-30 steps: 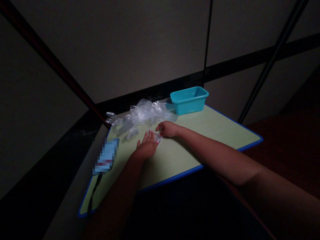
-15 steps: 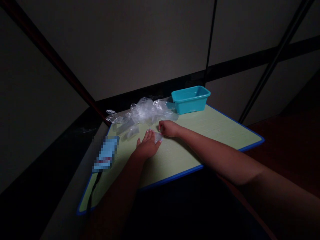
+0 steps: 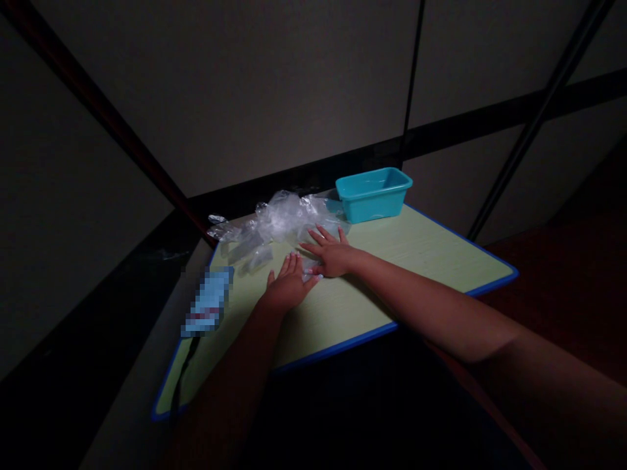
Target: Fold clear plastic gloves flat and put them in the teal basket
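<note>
Both hands rest on a small piece of clear plastic, likely a bag (image 3: 308, 266), lying on the pale green table (image 3: 421, 254). My left hand (image 3: 287, 284) lies flat with its fingers stretched out, the thumb toward the plastic's near edge. Beside it my right hand (image 3: 333, 253) is spread open, palm down, and covers the plastic's right part. Just beyond the hands is a crumpled heap of clear plastic bags (image 3: 284, 219), with some flatter pieces at its left.
A turquoise plastic basket (image 3: 375, 196) stands at the table's back right, touching the heap. A blurred light-blue object (image 3: 209, 301) lies at the left edge, with a dark strap (image 3: 183, 372) below it. Large panels (image 3: 294, 98) rise behind the table.
My right hand has opened from a pinch at the small plastic piece and now lies spread on it. My left hand has stayed almost in place.
</note>
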`<action>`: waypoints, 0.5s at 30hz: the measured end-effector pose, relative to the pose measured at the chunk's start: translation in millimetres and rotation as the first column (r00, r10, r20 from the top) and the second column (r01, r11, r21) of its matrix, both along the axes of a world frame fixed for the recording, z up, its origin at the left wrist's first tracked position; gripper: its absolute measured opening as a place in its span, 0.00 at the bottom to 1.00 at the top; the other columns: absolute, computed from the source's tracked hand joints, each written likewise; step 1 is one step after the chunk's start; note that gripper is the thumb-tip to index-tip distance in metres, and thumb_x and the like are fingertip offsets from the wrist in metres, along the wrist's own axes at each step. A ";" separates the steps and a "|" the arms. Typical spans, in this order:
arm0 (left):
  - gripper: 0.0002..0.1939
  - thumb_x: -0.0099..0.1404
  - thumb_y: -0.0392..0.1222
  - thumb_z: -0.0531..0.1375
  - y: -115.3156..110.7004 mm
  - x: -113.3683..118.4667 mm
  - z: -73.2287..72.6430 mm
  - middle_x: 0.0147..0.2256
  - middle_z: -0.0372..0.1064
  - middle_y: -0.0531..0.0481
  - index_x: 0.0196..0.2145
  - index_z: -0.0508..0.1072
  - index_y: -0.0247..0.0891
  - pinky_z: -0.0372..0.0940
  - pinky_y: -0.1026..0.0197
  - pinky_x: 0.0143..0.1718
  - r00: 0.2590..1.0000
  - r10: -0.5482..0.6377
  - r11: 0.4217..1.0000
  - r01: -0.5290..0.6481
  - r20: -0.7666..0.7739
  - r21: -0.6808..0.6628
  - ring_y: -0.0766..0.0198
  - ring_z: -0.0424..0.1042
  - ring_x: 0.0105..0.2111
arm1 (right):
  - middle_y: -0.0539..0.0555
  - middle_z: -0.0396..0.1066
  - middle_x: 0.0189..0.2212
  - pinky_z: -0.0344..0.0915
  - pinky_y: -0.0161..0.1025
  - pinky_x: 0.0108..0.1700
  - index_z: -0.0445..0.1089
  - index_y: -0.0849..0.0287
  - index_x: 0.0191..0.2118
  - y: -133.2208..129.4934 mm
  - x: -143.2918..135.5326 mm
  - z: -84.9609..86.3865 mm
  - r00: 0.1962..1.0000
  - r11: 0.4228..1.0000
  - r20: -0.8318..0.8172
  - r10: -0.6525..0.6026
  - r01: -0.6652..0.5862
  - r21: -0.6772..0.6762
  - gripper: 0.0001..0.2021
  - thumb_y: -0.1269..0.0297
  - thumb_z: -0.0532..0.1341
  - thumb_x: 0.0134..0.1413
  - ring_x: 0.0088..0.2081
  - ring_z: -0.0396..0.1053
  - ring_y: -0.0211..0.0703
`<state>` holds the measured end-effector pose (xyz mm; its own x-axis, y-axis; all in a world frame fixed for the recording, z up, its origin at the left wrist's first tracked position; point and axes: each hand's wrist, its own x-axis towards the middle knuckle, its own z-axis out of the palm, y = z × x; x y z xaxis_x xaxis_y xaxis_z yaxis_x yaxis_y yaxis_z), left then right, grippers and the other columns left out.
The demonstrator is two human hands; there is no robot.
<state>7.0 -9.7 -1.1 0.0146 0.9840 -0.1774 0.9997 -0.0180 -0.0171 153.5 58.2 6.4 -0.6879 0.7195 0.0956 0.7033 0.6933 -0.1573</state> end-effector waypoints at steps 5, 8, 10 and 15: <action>0.38 0.64 0.60 0.38 0.2 -0.1 1.3 0.65 0.23 0.45 0.65 0.37 0.36 0.40 0.41 0.59 1.000 0.008 1.000 -0.008 0.024 -0.011 0.58 0.28 0.65 | 0.57 0.24 0.66 0.21 0.71 0.54 0.39 0.49 0.66 2.1 -2.9 -1.8 0.998 0.998 0.050 -0.026 0.029 -0.064 0.37 0.46 0.51 0.54 0.65 0.20 0.59; 0.39 0.64 0.60 0.38 0.7 -0.6 1.2 0.65 0.23 0.45 0.65 0.37 0.33 0.40 0.41 0.59 1.000 0.004 1.000 -0.004 0.015 -0.023 0.58 0.28 0.65 | 0.56 0.23 0.66 0.21 0.71 0.54 0.37 0.48 0.66 2.2 -4.1 -1.0 0.996 0.995 0.079 -0.037 0.044 -0.090 0.36 0.51 0.52 0.54 0.64 0.19 0.59; 0.39 0.64 0.60 0.38 0.9 -0.9 0.8 0.65 0.23 0.45 0.65 0.37 0.32 0.40 0.41 0.59 1.000 0.002 1.000 -0.002 0.006 -0.022 0.57 0.28 0.65 | 0.55 0.22 0.66 0.21 0.71 0.54 0.36 0.47 0.66 2.3 -4.3 0.0 0.995 0.994 0.093 -0.047 0.056 -0.098 0.36 0.54 0.53 0.55 0.64 0.19 0.58; 0.39 0.64 0.61 0.37 0.7 -0.8 -0.8 0.65 0.25 0.44 0.65 0.38 0.34 0.40 0.40 0.59 1.000 0.003 1.000 -0.003 0.000 0.002 0.56 0.30 0.65 | 0.54 0.21 0.66 0.21 0.71 0.54 0.36 0.47 0.66 4.7 -4.1 1.1 0.990 0.988 0.112 -0.084 0.098 -0.121 0.36 0.57 0.53 0.54 0.64 0.18 0.57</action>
<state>6.2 -9.0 -1.9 0.0117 0.9845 -0.1752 0.9997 -0.0149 -0.0169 149.4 62.9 7.4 -0.6205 0.7811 -0.0699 0.7798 0.6051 -0.1607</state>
